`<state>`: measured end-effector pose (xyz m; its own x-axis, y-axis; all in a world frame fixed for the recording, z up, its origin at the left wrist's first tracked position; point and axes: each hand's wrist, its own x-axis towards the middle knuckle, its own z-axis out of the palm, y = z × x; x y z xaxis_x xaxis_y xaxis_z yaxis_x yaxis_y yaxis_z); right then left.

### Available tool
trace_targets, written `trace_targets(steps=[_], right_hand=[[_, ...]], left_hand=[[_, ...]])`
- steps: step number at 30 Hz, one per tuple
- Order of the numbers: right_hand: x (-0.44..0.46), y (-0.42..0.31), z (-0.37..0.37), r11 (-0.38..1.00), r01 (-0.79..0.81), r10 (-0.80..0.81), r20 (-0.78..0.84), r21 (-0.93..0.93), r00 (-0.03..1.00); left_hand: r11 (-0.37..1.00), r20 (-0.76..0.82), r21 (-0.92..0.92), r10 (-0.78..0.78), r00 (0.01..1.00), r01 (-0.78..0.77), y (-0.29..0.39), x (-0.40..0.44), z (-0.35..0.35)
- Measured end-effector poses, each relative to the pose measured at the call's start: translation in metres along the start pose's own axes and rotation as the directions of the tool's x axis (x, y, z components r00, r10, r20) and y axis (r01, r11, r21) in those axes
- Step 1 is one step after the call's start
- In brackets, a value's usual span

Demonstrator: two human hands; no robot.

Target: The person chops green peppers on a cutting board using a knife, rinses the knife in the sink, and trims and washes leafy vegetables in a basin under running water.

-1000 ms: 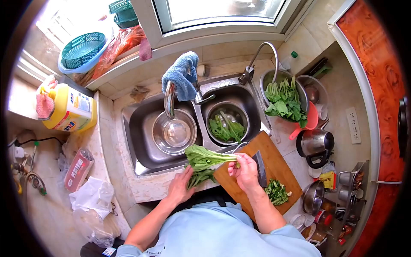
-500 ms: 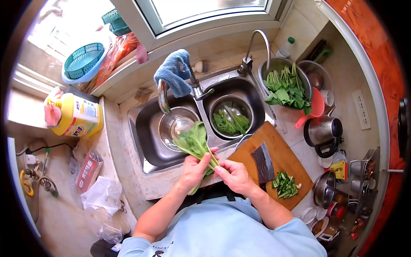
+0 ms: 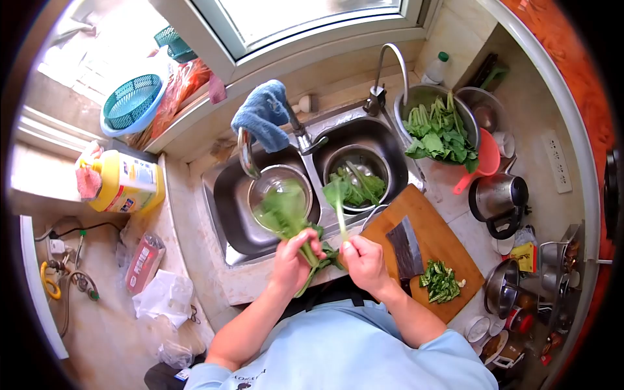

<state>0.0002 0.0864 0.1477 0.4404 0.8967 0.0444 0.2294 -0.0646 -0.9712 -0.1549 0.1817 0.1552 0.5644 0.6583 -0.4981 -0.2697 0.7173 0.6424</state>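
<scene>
Head view: chopped greens [image 3: 442,283] were few, uncut greens [image 3: 439,133] many.
My left hand [image 3: 292,263] clutched a bunch [image 3: 287,209]; my right hand [image 3: 366,263] pinched one stalk [image 3: 341,218], near the board [image 3: 448,244].

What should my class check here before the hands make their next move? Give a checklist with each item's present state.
1. Left hand grips the leafy bunch: ok.
2. Right hand holds a separate stalk: ok.
3. Knife lies flat on the cutting board, untouched: ok.
4. Bowl in the right basin is empty: not ok, greens lie inside.
5. Held leaves are clean: cannot tell, motion blurs them.
</scene>
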Motion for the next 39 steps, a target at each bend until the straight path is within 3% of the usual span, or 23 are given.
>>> trace_targets(steps=[2,5,8,12,14,15,16,18,19,20,21,23,25,26,30,33,37,39], right_hand=[[-0.001,-0.014,0.000,0.963,0.212,-0.197,0.103,-0.165,0.975],[-0.004,-0.023,0.000,0.925,0.271,-0.205,0.251,-0.265,0.946],[0.000,-0.029,0.009,0.982,0.139,-0.114,0.188,-0.128,0.976],[0.000,-0.007,0.019,0.989,0.125,-0.114,0.133,-0.084,0.985],[-0.005,0.009,0.025,0.953,-0.235,0.209,0.143,0.193,0.967],[-0.006,0.019,0.025,0.859,-0.401,0.362,0.176,0.320,0.916],[-0.005,0.034,0.022,0.641,-0.472,0.418,0.240,0.606,0.876],[-0.003,0.060,0.012,-0.013,-0.422,0.426,0.386,0.907,0.818],[-0.001,0.056,0.005,0.042,-0.438,0.451,0.374,0.898,0.810],[-0.004,0.046,-0.003,0.092,-0.460,0.478,0.366,0.883,0.798],[-0.010,0.041,-0.008,0.135,-0.489,0.509,0.364,0.862,0.780],[-0.019,0.050,-0.017,0.182,-0.505,0.481,0.371,0.844,0.794],[-0.020,0.054,-0.028,0.208,-0.542,0.503,0.386,0.815,0.773],[-0.021,0.058,-0.031,0.262,-0.554,0.478,0.393,0.790,0.786],[-0.010,0.034,-0.035,0.464,-0.624,0.431,0.455,0.629,0.779],[-0.004,0.043,-0.021,0.824,-0.437,0.285,0.403,0.361,0.870],[0.000,0.038,-0.023,0.861,-0.440,0.335,0.365,0.256,0.868],[-0.001,0.049,-0.009,0.972,-0.231,0.212,0.293,0.032,0.932]], left_hand=[[0.983,0.068,-0.068,-0.167,0.984,0.171,-0.002,0.012,-0.001],[0.990,0.117,-0.078,-0.105,0.988,0.114,0.001,0.016,-0.002],[0.987,-0.018,0.159,0.012,1.000,-0.009,0.001,0.010,0.006],[0.966,-0.032,0.258,0.046,0.998,-0.036,-0.001,0.006,0.011],[0.931,-0.065,0.324,0.198,0.978,-0.167,-0.013,0.004,0.018],[0.907,-0.074,0.355,0.268,0.960,-0.226,-0.020,0.005,0.023],[0.918,-0.126,0.287,0.320,0.939,-0.274,-0.028,0.009,0.029],[0.918,-0.197,0.323,0.301,0.933,-0.228,-0.028,0.023,0.039],[0.916,-0.230,0.342,0.297,0.927,-0.208,-0.024,0.034,0.048],[0.910,-0.339,0.414,0.164,0.926,-0.010,-0.017,0.049,0.063],[0.823,-0.297,0.568,0.209,0.932,-0.003,-0.023,0.068,0.062],[0.858,-0.317,0.504,0.078,0.945,0.098,-0.044,0.115,0.034],[0.952,-0.188,0.292,-0.041,0.981,0.096,-0.041,0.120,0.032],[0.946,-0.068,0.298,-0.116,0.991,0.131,-0.038,0.115,0.029],[0.938,0.126,0.308,-0.208,0.970,0.161,-0.026,0.086,0.050],[0.935,0.188,0.304,-0.248,0.950,0.183,-0.023,0.079,0.055],[0.962,0.087,0.191,-0.215,0.973,0.195,-0.016,0.074,0.053],[0.976,0.005,0.032,-0.214,0.977,0.214,-0.022,0.072,0.043]])
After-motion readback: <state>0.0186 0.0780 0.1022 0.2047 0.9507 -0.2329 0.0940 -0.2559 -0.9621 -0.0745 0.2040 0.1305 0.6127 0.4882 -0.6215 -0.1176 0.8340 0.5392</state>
